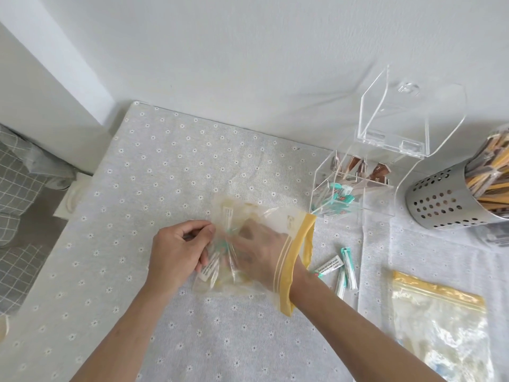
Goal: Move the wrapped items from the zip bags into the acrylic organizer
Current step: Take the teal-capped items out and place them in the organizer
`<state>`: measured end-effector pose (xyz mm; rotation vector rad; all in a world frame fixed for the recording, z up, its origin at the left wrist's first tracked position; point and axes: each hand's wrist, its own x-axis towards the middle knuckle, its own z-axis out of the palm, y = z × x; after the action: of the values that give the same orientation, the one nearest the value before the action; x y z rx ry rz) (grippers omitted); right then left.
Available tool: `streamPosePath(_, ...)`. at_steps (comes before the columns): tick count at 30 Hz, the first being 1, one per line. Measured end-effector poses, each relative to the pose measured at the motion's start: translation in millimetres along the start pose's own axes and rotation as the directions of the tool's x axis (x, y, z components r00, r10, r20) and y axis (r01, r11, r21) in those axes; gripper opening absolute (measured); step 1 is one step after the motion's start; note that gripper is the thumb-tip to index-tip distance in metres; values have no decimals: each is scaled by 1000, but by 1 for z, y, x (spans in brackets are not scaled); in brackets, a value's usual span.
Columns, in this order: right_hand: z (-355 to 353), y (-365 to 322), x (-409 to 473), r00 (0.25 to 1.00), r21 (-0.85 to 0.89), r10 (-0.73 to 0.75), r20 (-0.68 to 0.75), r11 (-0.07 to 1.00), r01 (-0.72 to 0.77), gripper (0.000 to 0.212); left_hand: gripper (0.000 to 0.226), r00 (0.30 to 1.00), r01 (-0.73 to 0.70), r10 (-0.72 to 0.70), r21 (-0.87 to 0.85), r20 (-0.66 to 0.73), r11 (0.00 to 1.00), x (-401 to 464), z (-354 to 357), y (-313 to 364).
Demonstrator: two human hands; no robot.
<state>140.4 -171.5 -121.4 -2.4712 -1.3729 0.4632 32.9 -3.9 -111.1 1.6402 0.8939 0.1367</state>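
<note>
Right hand (256,253) is wrist-deep inside the zip bag (248,244), grip hidden by the plastic, can't tell. Left hand (180,249) pinches the bag's closed end from outside. Acrylic organizer (355,186), lid up, already holds teal and brown packets, so partly done imo. A few wrapped items (343,271) lie loose on the table (165,175), btw a second zip bag (440,323) waits right. Daisy-print cloth, white wall behind, perforated metal holder (451,199) w/ sticks far right.
</note>
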Motion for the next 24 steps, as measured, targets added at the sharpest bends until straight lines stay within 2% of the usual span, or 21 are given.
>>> streamPosePath(3, -9, -9, -7, 985, -3, -37, -171, 999, 37, 19, 5, 1000, 0, 0, 0, -8, 1000, -1, 1, -1)
streamPosePath(5, -16, -11, -10, 937, -47, -138, -321, 990, 129, 17, 6, 1000, -4, 4, -1, -12, 1000, -1, 1, -2)
streamPosePath(8, -18, -10, -11, 868, -105, -225, -442, 974, 199, 17, 6, 1000, -11, 11, 0, -20, 1000, -2, 2, -2)
streamPosePath(13, -19, -12, -9, 886, -213, -284, -366, 953, 217, 5, 7, 999, -23, 24, 6, -29, 1000, -2, 3, -3)
streamPosePath(17, -10, -9, -10, 920, -130, -231, -317, 971, 199, 9, 8, 999, -27, 27, 3, -32, 1000, -3, 4, -3)
streamPosePath(20, 2, -3, -11, 941, -56, -164, -295, 987, 154, 5, 8, 999, -24, 25, 13, -46, 1000, -2, 5, -3)
streamPosePath(22, 9, 2, -13, 934, -64, -197, -298, 980, 186, 13, 7, 998, -23, 23, 7, -50, 1000, -1, 6, -4)
streamPosePath(24, 8, 7, -14, 917, 11, -176, -358, 981, 193, 19, 7, 998, -17, 17, -6, -52, 1000, -1, 6, -5)
